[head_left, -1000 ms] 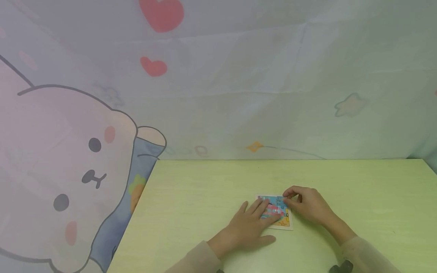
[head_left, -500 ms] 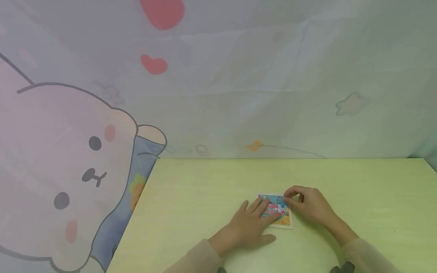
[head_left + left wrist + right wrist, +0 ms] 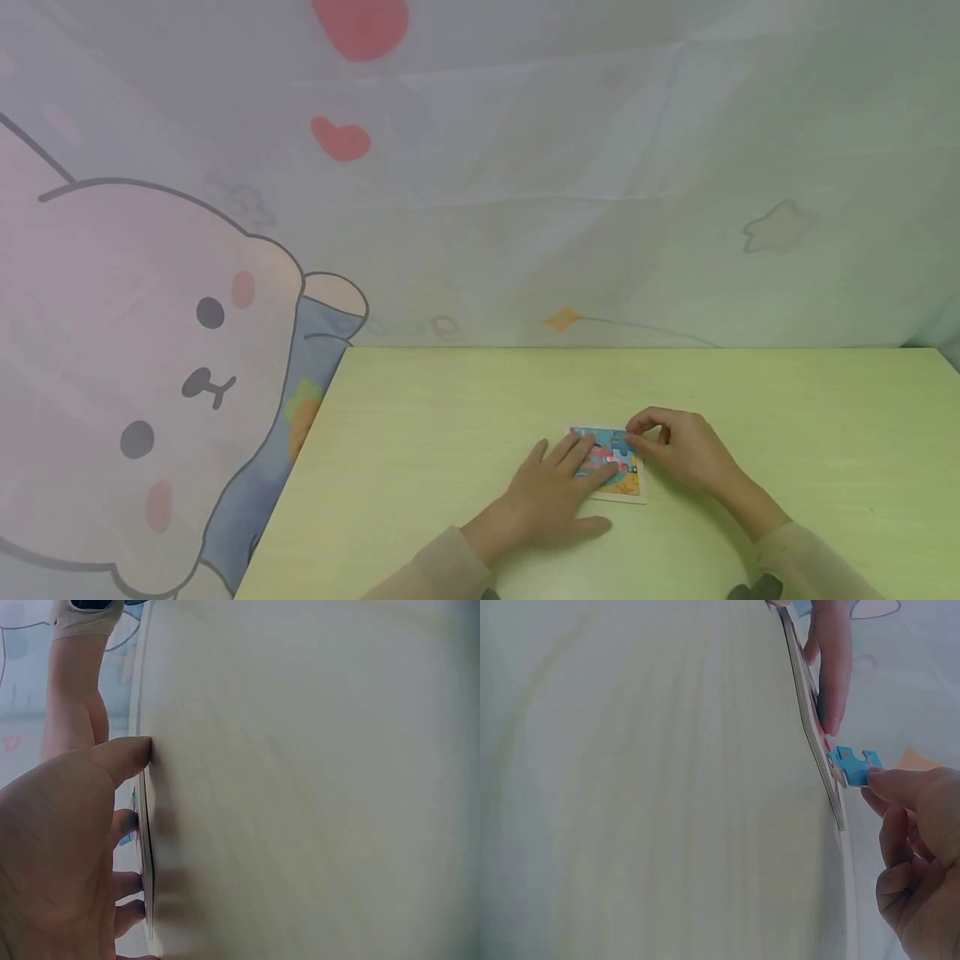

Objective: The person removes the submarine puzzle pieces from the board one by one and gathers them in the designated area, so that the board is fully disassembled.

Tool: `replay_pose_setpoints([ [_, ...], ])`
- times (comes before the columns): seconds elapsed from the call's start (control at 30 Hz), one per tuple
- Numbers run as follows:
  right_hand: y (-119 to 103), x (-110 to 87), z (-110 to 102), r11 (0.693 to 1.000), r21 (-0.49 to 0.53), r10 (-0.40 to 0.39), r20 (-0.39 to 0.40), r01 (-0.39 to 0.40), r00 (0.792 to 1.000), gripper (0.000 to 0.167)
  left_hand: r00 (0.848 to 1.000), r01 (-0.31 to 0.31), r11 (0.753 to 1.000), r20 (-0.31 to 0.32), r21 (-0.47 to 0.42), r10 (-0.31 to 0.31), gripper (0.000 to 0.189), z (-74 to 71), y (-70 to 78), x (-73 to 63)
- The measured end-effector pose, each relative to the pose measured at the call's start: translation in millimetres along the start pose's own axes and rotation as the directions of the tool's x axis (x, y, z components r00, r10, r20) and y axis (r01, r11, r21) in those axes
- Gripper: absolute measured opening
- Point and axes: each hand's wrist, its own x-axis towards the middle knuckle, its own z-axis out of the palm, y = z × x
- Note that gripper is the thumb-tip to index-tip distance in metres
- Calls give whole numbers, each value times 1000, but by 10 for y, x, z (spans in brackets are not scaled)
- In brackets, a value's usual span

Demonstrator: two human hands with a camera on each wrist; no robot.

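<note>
A small jigsaw puzzle (image 3: 618,485) in a pale square frame lies on the table, its picture blue, pink and yellow. My left hand (image 3: 551,496) rests over its left part with spread, straight fingers; the thumb lies on the table near the lower edge. In the left wrist view the fingertips of that hand (image 3: 60,847) touch the thin board. My right hand (image 3: 690,450) is at the puzzle's upper right corner. Between thumb and index finger it pinches a blue puzzle piece (image 3: 853,765), which stands tilted up at the board. The left fingers cover part of the picture.
The pale yellow-green table (image 3: 420,433) stretches out on all sides of the puzzle. Behind it hangs a cloth backdrop (image 3: 525,167) printed with hearts, a star and a large bear. Dark wrist devices (image 3: 756,587) show at the bottom edge.
The right hand stays at the puzzle's upper right corner and still pinches the piece. The left hand keeps its place on the board. The whole head view has shifted slightly.
</note>
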Motion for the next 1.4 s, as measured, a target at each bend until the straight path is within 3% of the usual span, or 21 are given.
replay_pose_setpoints([
  [0.57, -12, 7, 3, 1000, -25, -1, -20, 0, 1000, 7, 999, 40, 999, 6, -11, -40, 71, -78, 39, 18],
  [1.17, -33, 41, -26, 993, 30, 116, -23, -115, 993, 9, 999, 51, 998, 8, -21, -51, 70, -102, 65, 23],
  [1.4, -26, 68, -115, 997, 19, 79, -63, -78, 995, 9, 998, 64, 998, 13, -16, -64, 69, -115, 75, 22],
])
